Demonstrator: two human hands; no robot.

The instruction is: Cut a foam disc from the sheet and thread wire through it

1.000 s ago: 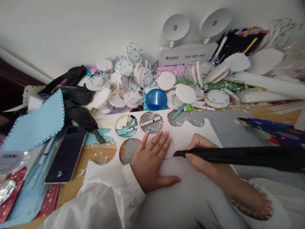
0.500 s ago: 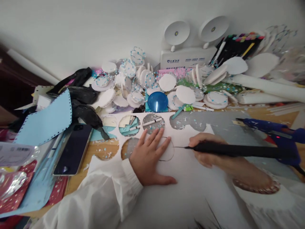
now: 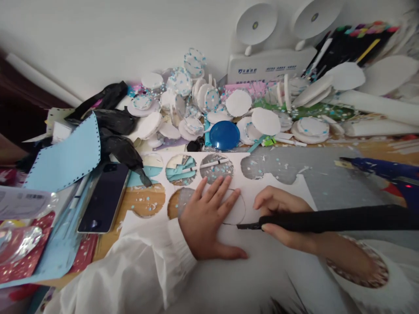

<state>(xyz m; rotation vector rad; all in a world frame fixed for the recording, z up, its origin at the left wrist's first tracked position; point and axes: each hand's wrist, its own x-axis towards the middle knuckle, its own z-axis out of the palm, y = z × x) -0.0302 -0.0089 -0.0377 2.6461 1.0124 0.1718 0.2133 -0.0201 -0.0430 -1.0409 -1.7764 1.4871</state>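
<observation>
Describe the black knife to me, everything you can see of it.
The black knife has a long, thick handle, matte and perhaps plastic, and a narrow, dark blade at its left end. It lies nearly level across the view, reaching the right edge of the picture. The right hand grips it near the blade, whose tip is at the lower right of the circle marked on the white sheet. I cannot tell how deep the tip sits.

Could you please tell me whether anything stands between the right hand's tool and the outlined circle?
Nothing visible separates the black tool from the near edge of the outlined circle; the left hand covers the circle's left side.
</observation>
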